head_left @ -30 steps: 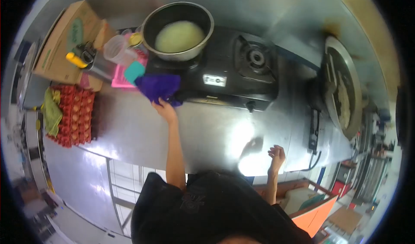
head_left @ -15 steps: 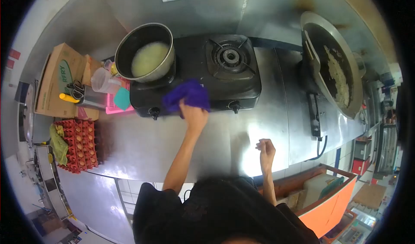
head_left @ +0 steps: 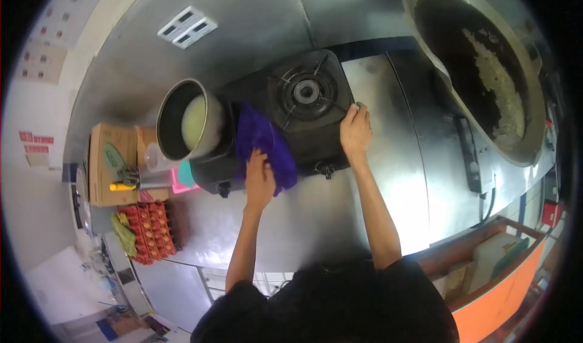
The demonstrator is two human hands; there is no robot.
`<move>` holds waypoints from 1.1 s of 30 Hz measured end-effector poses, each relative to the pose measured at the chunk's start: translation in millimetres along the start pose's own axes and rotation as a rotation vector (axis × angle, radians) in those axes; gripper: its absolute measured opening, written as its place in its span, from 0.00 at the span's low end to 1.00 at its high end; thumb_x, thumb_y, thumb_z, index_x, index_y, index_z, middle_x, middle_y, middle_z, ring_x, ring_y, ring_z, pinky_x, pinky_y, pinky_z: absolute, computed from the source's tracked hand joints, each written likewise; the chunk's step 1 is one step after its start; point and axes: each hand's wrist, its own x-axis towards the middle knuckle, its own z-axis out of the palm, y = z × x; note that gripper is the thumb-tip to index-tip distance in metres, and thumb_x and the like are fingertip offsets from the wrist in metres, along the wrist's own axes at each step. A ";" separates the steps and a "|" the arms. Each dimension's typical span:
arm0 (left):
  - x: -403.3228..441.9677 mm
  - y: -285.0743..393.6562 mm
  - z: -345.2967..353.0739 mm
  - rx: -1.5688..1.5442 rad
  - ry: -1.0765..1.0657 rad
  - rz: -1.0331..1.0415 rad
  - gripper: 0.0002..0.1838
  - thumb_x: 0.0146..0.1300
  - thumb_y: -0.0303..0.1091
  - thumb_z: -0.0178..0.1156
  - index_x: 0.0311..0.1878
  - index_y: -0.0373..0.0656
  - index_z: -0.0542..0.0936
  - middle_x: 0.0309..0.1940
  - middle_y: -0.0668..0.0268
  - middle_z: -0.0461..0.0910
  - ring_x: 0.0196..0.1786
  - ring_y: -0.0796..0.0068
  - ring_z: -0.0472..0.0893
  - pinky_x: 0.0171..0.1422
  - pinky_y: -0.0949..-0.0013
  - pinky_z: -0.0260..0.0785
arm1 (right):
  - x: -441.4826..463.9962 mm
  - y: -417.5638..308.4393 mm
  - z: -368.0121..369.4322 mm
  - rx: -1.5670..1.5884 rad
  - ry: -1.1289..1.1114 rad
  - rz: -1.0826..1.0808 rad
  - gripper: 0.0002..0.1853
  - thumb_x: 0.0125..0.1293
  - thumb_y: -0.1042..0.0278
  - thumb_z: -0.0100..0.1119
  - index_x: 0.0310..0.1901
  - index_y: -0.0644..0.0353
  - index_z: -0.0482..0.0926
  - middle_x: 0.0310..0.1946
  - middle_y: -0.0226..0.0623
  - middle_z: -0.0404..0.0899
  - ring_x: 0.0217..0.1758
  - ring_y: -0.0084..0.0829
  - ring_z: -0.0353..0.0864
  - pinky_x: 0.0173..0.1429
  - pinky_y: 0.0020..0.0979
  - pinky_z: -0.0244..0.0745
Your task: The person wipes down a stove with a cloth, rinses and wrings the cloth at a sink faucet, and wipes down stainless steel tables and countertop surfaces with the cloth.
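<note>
My left hand (head_left: 260,179) is closed on a purple cloth (head_left: 265,146), which lies spread over the middle and front of the black two-burner gas stove (head_left: 249,94). At the stove's right front corner my right hand (head_left: 356,130) grips the edge, fingers on top. A deep pot (head_left: 209,124) with pale yellowish liquid sits on the left burner. Nothing stands on the right burner (head_left: 306,91). Two knobs are on the stove's front.
Left of the stove are a cardboard box (head_left: 109,161), a pink basket (head_left: 180,180) and red egg trays (head_left: 149,230) with a green cloth (head_left: 124,237). A large wok (head_left: 437,70) holding oil and food is at the right. An orange-fronted drawer (head_left: 504,294) is open below.
The cloth has moved from the basket side onto the stove's middle with my left hand. My right hand has risen from above the counter to the stove's corner. The view has turned.
</note>
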 end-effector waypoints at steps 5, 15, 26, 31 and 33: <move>134.2 -11.6 28.8 0.145 0.235 -0.052 0.22 0.71 0.37 0.52 0.62 0.33 0.68 0.62 0.45 0.69 0.68 0.45 0.68 0.74 0.47 0.54 | -13.5 2.5 1.3 -0.227 0.062 -0.179 0.24 0.78 0.53 0.37 0.62 0.61 0.71 0.53 0.50 0.80 0.56 0.51 0.79 0.63 0.57 0.66; 103.3 -14.6 41.2 0.201 0.132 0.071 0.21 0.69 0.39 0.54 0.59 0.35 0.76 0.60 0.42 0.73 0.67 0.45 0.70 0.73 0.45 0.57 | -11.6 7.6 13.2 -0.394 0.127 -0.269 0.23 0.78 0.55 0.35 0.64 0.58 0.71 0.52 0.47 0.81 0.55 0.48 0.80 0.66 0.61 0.63; 72.5 -3.3 17.9 0.222 0.161 0.040 0.11 0.65 0.38 0.60 0.47 0.44 0.80 0.36 0.57 0.86 0.38 0.50 0.85 0.42 0.53 0.74 | -8.7 5.5 14.6 -0.465 0.131 -0.257 0.21 0.77 0.58 0.39 0.64 0.56 0.72 0.48 0.44 0.81 0.53 0.47 0.81 0.66 0.62 0.64; 215.0 -30.5 36.0 0.307 0.282 -0.001 0.12 0.66 0.45 0.58 0.45 0.49 0.81 0.36 0.52 0.85 0.37 0.42 0.83 0.41 0.48 0.73 | -16.7 6.8 10.0 -0.469 0.109 -0.287 0.21 0.76 0.58 0.39 0.63 0.57 0.72 0.48 0.47 0.81 0.53 0.50 0.81 0.66 0.60 0.65; 251.5 -34.0 43.5 0.352 0.304 -0.122 0.13 0.66 0.45 0.58 0.46 0.49 0.80 0.33 0.51 0.84 0.36 0.43 0.83 0.41 0.48 0.73 | -19.4 9.5 10.0 -0.470 0.098 -0.300 0.21 0.76 0.58 0.39 0.63 0.57 0.71 0.48 0.48 0.81 0.53 0.50 0.81 0.66 0.60 0.66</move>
